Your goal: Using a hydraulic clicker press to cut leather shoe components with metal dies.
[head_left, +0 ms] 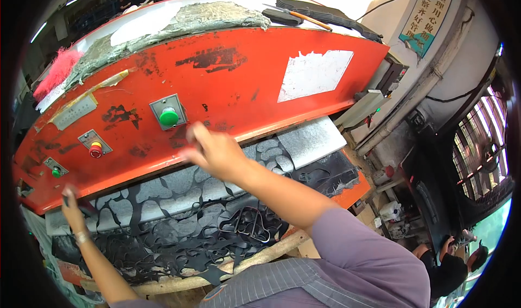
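My right hand (pixel 214 151), partly smeared by motion, is in front of the red machine (pixel 244 74), just below and right of a large green push button (pixel 169 117). Its thumb and fingers are apart and I see nothing in them. At the left end of the pale cutting board (pixel 312 140), my left hand (pixel 72 213) is closed around something dark that I cannot make out. Dark sheet material (pixel 144 207) with rounded cut-out openings lies along the board between my hands. A metal frame like a cutting die (pixel 251 225) rests on dark scraps nearer to me.
Dark offcut strips (pixel 179 248) pile up along a wooden rail (pixel 163 287). A red stop button (pixel 95 150) and small green button (pixel 56 172) sit at the machine's left. Cloth (pixel 211 16) and stacked dark sheets (pixel 331 16) lie on top. A pipe (pixel 418 96) runs along the right wall.
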